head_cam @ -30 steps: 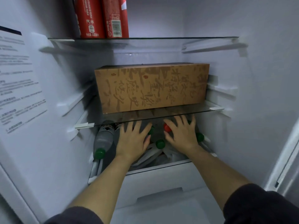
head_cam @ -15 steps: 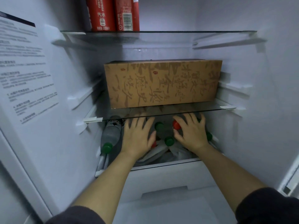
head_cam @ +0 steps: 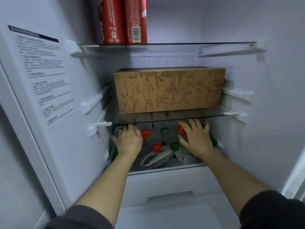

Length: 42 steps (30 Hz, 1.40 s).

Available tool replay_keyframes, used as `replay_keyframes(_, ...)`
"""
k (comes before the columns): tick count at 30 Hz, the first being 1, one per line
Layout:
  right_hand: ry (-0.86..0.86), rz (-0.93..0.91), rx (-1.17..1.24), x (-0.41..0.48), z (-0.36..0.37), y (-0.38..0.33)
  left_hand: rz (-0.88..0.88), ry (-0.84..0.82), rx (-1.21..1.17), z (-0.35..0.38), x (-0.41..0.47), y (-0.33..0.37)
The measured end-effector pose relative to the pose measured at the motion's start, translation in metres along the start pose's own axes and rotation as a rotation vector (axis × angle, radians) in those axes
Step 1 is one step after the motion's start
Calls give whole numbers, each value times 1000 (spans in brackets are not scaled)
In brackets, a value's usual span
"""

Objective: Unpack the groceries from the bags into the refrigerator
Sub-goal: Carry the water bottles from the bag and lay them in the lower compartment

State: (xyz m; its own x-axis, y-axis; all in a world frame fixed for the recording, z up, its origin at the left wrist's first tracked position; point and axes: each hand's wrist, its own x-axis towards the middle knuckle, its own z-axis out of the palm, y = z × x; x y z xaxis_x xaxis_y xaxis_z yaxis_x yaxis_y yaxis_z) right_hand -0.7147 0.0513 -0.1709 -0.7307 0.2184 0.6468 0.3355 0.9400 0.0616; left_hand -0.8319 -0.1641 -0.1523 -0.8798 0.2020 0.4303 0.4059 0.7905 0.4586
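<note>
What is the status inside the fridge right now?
Left hand on leftmost bottle, grip unclear. Right hand spread over bottles. Plastic bag in front.

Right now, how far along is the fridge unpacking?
Done: two red soda cans stand on the top glass shelf; the brown printed cardboard box sits on the middle shelf. In hand: left hand and right hand rest on the lying clear bottles with red and green caps. Left: the white plastic bag lies with them; other bags aren't visible.
</note>
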Motion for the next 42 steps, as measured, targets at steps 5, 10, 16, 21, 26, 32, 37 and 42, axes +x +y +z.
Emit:
replay_keyframes(5, 160, 144, 263, -17, -15, -15, 42, 131, -175, -12, -16, -3)
replay_keyframes(10, 483, 179, 526, -64, -37, -41, 406, 374, -340, -43, -75, 9)
replay_keyframes(16, 561, 160, 411, -27, -109, -53, 566, 489, -147, -95, -71, 48)
replay_keyframes(21, -44, 240, 239, 17, -130, -48, 376, 20, 230, -109, -42, 71)
replay_keyframes(26, -183, 213, 196, 23, -126, -43, 384, -2, 304, -104, -42, 68)
replay_keyframes(32, -56, 251, 288, -12, -130, -48, 398, 61, 198, -93, -68, 54)
replay_keyframes(37, -44, 280, 307, -85, -118, -54, 447, 119, 92, -74, -117, 39)
replay_keyframes(42, -173, 303, 321, -157, -124, -52, 438, -21, 54, -59, -174, 31)
